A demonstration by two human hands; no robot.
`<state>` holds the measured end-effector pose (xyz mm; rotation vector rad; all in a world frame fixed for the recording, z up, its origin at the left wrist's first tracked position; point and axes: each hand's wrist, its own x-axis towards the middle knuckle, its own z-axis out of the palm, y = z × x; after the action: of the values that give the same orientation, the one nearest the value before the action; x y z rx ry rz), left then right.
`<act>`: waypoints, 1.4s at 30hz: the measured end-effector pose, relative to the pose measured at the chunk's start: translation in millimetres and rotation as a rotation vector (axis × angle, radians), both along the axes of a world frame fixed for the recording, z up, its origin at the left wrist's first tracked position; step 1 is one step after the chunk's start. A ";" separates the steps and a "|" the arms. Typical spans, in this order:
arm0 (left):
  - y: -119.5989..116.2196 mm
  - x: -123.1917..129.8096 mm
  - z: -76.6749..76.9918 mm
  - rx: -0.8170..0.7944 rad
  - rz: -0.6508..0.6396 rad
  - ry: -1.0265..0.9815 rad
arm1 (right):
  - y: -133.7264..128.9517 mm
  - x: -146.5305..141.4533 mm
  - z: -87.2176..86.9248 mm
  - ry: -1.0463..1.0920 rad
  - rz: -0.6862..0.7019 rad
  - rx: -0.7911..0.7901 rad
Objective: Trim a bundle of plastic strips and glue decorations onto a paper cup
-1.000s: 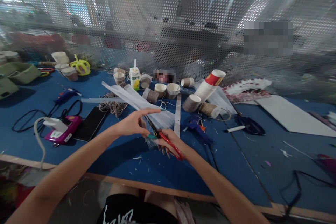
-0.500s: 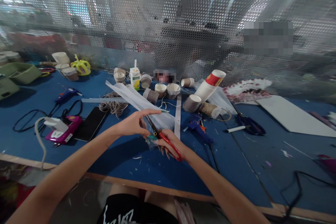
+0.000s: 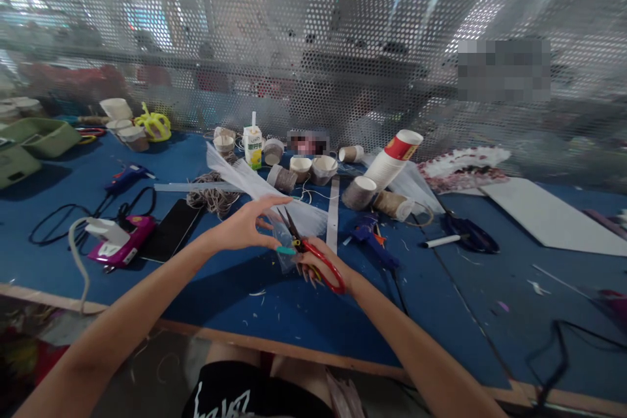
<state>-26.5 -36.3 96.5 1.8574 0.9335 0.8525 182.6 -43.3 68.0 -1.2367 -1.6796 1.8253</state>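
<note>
My right hand (image 3: 321, 268) grips red-handled scissors (image 3: 326, 266), their dark blades slightly apart and pointing up and left. Facing it, my left hand (image 3: 247, 225) curves around a bundle of clear, whitish plastic strips (image 3: 245, 176), its index finger and thumb stretched apart and the other fingers partly hidden. The scissor blades lie between that thumb and index finger, in front of the plastic. A crumpled clear end of plastic (image 3: 285, 261) hangs below my left thumb. Whether the blades touch the plastic, I cannot tell.
Behind the bundle are twine-wrapped cups (image 3: 281, 178), a drink carton (image 3: 253, 149) and stacked paper cups (image 3: 386, 170). A glue gun (image 3: 372, 241) lies right. To the left are a phone (image 3: 171, 232), grey twine (image 3: 213, 192) and a magenta power strip (image 3: 120, 248). Perforated metal stands behind.
The scissor blades have opened and show more clearly. The plastic bundle's far end has shifted slightly right and away. My right hand has moved a little right.
</note>
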 end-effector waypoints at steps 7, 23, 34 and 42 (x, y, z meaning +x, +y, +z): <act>-10.3 -4.6 -6.6 -0.049 0.191 -0.180 | 11.0 8.4 -1.0 -0.112 0.078 0.025; 1.0 11.6 -43.6 -0.058 0.441 -0.445 | 61.2 29.0 49.7 -0.261 0.495 0.138; 4.1 30.4 -65.0 0.031 0.505 -0.618 | 78.0 20.8 70.5 -0.362 0.612 0.215; 18.8 40.4 -65.6 0.073 0.674 -0.723 | 76.9 28.2 55.9 -0.382 0.500 0.231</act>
<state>13.9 -17.5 31.0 1.1039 1.0463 1.8241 210.8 33.6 123.9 -1.1941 -2.5196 1.6418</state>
